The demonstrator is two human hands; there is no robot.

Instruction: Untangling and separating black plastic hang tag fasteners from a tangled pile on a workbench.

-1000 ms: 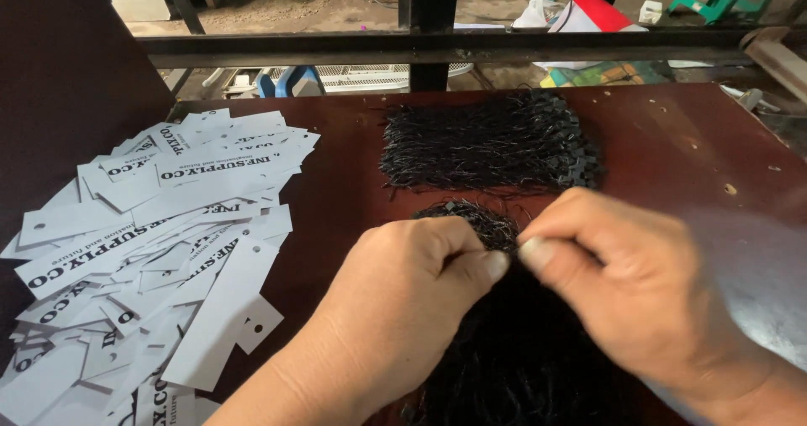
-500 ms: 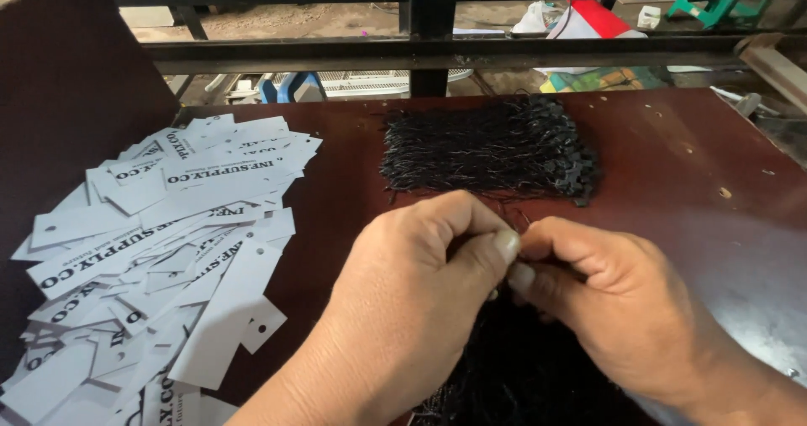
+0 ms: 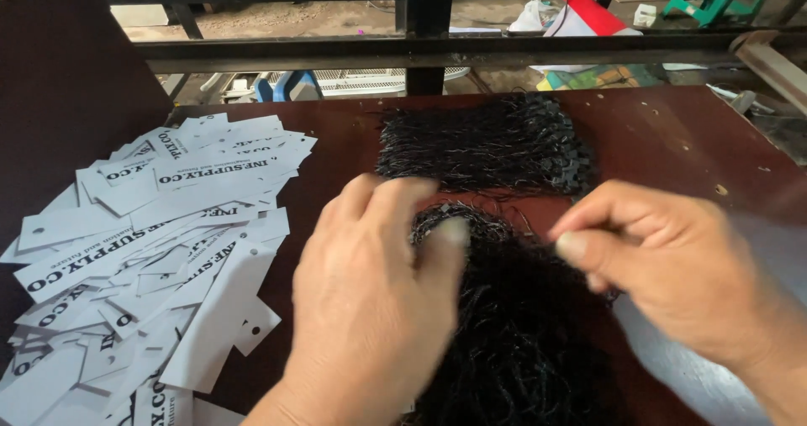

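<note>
Black cords lie in a tangled heap [image 3: 521,342] at the near edge of the dark red-brown surface [image 3: 672,132], running out of frame at the bottom, so its full extent cannot be judged. Left hand [image 3: 370,308] rests over the heap's left side, fingers loosely curled; the thumb tip is blurred, and whether it grips a cord cannot be told. Right hand [image 3: 672,266] sits at the heap's right, thumb pressed to forefinger in a narrow pinch; any strand between them is too fine to make out. Both wrists are cut off by the frame. White paper tags [image 3: 160,249], each with a punched hole, lie loose in a spread pile to the left, partly cut off. Farther back, a second bundle of black cords [image 3: 487,144] lies in a flatter row. Beyond the surface runs a dark metal rail [image 3: 420,48], with blurred clutter behind it.
</note>
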